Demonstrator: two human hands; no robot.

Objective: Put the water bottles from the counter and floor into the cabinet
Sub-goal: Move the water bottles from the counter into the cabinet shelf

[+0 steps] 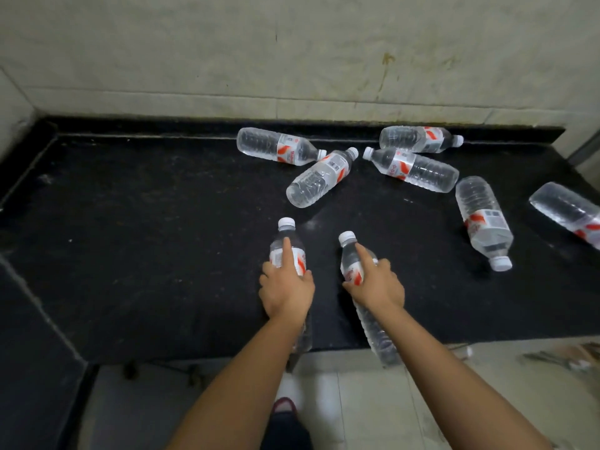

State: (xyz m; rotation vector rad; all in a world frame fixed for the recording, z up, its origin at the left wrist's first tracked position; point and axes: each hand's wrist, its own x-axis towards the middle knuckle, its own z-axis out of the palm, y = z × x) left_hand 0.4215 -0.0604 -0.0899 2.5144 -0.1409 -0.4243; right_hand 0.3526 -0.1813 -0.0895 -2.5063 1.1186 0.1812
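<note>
left hand [285, 287]: wrapped round a clear plastic water bottle with white cap and red-white label [287, 251] | right hand [378, 284]: gripping a second one [352, 259], forefinger along the neck, guessing to steady it | six more lie scattered far right on the black stone counter [146, 238] | cabinet: not in shot

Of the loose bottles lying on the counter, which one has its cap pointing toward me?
The bottle at the right, just left of the one cut off by the picture's edge. Its white cap faces the counter's front edge; the others' visible caps point sideways or toward the wall.
</note>
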